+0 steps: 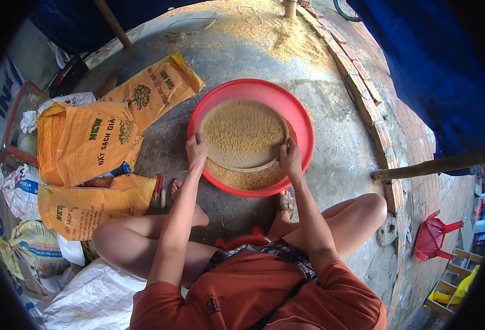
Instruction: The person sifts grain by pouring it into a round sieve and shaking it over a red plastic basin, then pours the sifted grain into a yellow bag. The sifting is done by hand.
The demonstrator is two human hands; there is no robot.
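Observation:
A round sieve [243, 166] with a layer of grain [242, 129] in it is held over a wide red basin [304, 113]. My left hand [196, 151] grips the sieve's left rim, and my right hand [291, 158] grips its right rim. More grain [242, 179] lies in the basin below, showing past the sieve's near edge. The fingertips are partly hidden by the rim.
Orange sacks [88, 140] and a white sack [94, 297] lie at the left. Grain is spread on the floor [292, 41] at the top. A brick edge [363, 96], a pole [429, 166] and a red stool [435, 236] stand at the right.

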